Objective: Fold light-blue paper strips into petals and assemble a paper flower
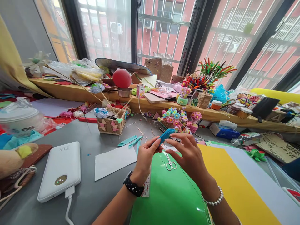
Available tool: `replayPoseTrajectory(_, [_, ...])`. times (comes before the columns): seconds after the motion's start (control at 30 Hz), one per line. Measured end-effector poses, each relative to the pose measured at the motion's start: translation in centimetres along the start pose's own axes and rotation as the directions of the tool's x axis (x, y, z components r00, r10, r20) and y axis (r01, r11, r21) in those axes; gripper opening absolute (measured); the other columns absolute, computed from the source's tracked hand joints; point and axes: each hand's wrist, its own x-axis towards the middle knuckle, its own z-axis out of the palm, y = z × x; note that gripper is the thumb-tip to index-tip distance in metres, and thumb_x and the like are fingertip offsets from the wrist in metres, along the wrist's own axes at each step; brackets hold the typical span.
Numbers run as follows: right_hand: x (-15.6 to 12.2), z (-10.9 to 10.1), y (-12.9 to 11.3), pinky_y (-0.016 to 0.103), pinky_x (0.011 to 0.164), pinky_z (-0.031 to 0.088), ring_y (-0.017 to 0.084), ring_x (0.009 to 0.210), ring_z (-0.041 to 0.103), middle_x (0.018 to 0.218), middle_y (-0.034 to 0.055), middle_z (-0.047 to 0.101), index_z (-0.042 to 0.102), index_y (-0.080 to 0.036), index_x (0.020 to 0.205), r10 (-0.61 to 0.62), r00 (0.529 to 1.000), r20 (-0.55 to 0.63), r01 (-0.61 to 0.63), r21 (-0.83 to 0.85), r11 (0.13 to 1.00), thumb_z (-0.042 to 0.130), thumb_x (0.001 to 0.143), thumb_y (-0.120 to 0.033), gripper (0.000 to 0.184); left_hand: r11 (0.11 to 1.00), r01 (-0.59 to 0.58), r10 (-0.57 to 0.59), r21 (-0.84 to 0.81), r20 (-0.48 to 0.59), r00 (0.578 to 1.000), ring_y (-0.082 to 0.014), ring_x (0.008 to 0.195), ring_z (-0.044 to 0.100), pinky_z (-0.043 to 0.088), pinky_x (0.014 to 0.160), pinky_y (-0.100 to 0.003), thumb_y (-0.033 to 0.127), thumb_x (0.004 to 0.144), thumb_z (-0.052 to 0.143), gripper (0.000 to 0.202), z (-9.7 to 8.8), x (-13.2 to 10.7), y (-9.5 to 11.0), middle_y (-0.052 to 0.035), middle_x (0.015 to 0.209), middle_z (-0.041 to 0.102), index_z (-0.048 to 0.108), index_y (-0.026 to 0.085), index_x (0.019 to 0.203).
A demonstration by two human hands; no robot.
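My left hand (147, 156), wearing a black dotted watch band, pinches a folded blue strip (167, 135) between thumb and fingers. Close on its right is my right hand (187, 153), with a beaded bracelet at the wrist. Its fingers are spread and bent, their tips beside the strip; whether they touch it I cannot tell. A thin dark thread runs down from between the hands toward the right wrist. Below them, small scissors (171, 165) lie on a shiny green mat (168, 193). More blue strips (127, 140) rest on the table by a white sheet of paper (114, 161).
A white power bank (61, 172) with a cable lies at left. Behind stand a small cardboard basket (111, 125) and a bunch of crocheted flowers (177, 117). Yellow card (232, 181) covers the right side. A crowded ledge (140, 101) runs below the windows.
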Motion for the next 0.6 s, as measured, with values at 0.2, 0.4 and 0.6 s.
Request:
replayPoseTrajectory(0.2, [2.1,-0.9,0.1,0.040,0.087,0.034,0.023,0.107,0.041,0.117,0.0032,0.051,0.055,-0.031,0.104,-0.145,0.983,0.115,0.159,-0.126,0.979,0.057,0.073,-0.036,0.031,0.999,-0.016,0.015,0.034,0.040,0.999,-0.0081,0.054,0.054,0.044,0.057,-0.020,0.028,0.061,0.066,0.024,-0.3,0.0,-0.5,-0.0003,0.058,0.063,0.068,0.016,0.082])
replayPoseTrajectory(0.4, [3.0,-1.3,0.8,0.042,0.094,0.029,0.021,0.115,0.035,0.121,0.0010,0.049,0.053,-0.027,0.108,-0.256,0.944,0.207,0.283,-0.111,0.953,0.058,0.073,-0.035,0.035,0.999,-0.018,0.015,0.051,0.058,0.998,-0.0093,0.057,0.055,0.043,0.055,-0.019,0.028,0.062,0.065,0.023,-0.2,0.0,-0.3,-0.0029,0.066,0.065,0.068,0.016,0.082])
replayPoseTrajectory(0.6, [3.1,-1.5,1.1,0.043,0.097,0.027,0.019,0.119,0.033,0.124,0.0021,0.047,0.052,-0.024,0.109,-0.342,0.907,0.246,0.379,-0.122,0.918,0.055,0.077,-0.030,0.033,0.998,-0.027,0.023,0.064,0.064,0.998,-0.0089,0.054,0.053,0.042,0.054,-0.020,0.028,0.062,0.066,0.022,-0.2,-0.2,-0.2,-0.0024,0.060,0.063,0.069,0.015,0.080])
